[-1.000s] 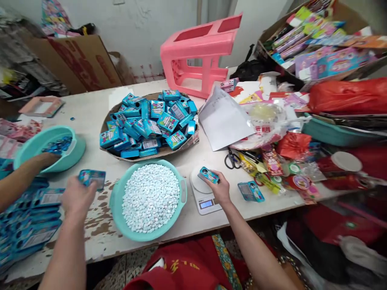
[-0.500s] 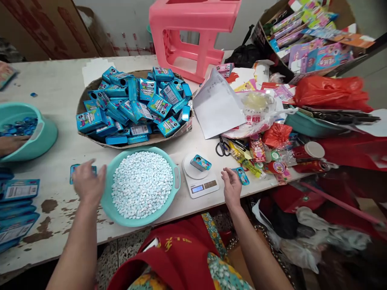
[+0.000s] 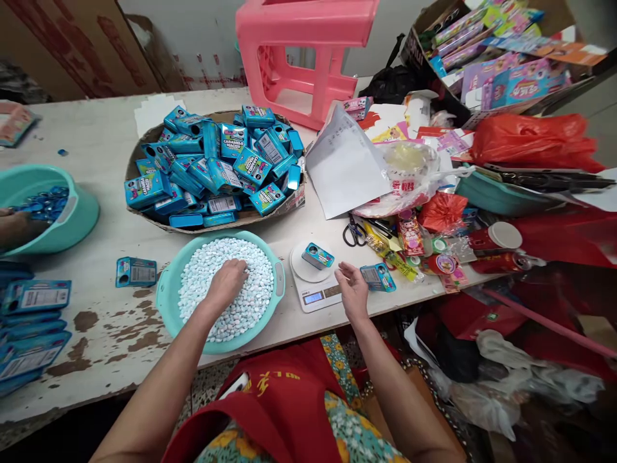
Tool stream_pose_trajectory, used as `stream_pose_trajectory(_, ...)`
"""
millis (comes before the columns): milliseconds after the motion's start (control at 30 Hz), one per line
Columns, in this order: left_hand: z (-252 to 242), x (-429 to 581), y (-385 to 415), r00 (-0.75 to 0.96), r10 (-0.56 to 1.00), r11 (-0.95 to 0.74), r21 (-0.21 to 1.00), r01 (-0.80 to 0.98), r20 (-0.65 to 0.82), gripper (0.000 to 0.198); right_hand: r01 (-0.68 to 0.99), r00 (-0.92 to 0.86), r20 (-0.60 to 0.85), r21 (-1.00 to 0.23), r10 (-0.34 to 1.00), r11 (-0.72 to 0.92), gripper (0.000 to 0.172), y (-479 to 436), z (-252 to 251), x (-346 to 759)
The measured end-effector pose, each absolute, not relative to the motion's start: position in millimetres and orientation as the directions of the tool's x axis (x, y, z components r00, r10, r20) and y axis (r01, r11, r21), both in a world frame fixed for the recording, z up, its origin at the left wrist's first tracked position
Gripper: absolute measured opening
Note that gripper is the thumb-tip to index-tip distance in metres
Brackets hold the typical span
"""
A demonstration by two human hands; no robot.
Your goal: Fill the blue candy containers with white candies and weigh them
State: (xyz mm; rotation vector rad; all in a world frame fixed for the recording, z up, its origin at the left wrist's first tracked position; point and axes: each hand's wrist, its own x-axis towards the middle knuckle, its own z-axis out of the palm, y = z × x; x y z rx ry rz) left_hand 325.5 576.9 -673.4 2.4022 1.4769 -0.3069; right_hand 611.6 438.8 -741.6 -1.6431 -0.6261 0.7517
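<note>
My left hand [image 3: 229, 281] reaches into a turquoise basin [image 3: 166, 286] of small white and pale-blue candies [image 3: 200, 262]. Its fingers are bent together with the tips down among the candies, so what lies under them is partly hidden. Right of the basin is a white kitchen scale [image 3: 307, 301] with a lit display, and a blue candy tin [image 3: 318, 256] rests on its round plate. Beside the scale's right edge hovers my right hand [image 3: 353, 288], fingers loosely spread and holding nothing. Just past it lies a flat blue package [image 3: 378, 278], and another blue package [image 3: 136, 272] lies left of the basin.
A cardboard tray [image 3: 294, 204] heaped with blue tins stands behind the basin. At left, another person's hand [image 3: 19, 228] is inside a second turquoise tub [image 3: 87, 212]. Blue packages [image 3: 38, 296] are stacked nearby. Scissors [image 3: 354, 233], paper [image 3: 344, 170] and wrappers crowd the right.
My left hand has moved right, from over the package at left into the candies. My right hand has shifted slightly left toward the scale, uncovering more of the package beside it.
</note>
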Motion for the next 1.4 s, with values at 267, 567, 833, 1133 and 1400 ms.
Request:
stream_pose_trajectory(267, -685.1, 330.0, 558.2, 0.448, 0.877, -0.416, 0.194, 0.889, -0.175, 0.035, 0.238, 0.566, 0.003, -0.958, 0.824, -0.16, 0.054, 485.6, -736.8, 598.4)
stream_pose_trajectory(567, -661.0, 314.4, 562.9, -0.155, 0.94, 0.316, 0.946, 0.069, -0.303, 0.038, 0.406, 0.291, 0.212, -0.911, 0.933, 0.08, 0.034, 482.5, -643.4, 550.3)
stream_pose_trajectory(833, -587.5, 339.3, 554.2, -0.165, 0.958, 0.121, 0.849, -0.514, -0.236, 0.037, 0.525, -0.072, 0.247, -0.814, 0.966, 0.247, 0.033, 492.7, -638.4, 469.3)
stream_pose_trajectory(1133, -585.2, 351.1, 552.5, -0.206, 0.968, 0.027, 0.878, -0.479, -0.143, 0.045, 0.537, -0.032, 0.233, -0.816, 0.972, 0.213, 0.031, 499.0, -636.2, 466.4)
stream_pose_trajectory(1400, -610.0, 330.5, 567.9, -0.181, 0.971, 0.156, 0.988, -0.015, -0.156, 0.04, 0.342, 0.103, 0.179, -0.93, 0.978, 0.134, 0.034, 486.8, -635.5, 512.0)
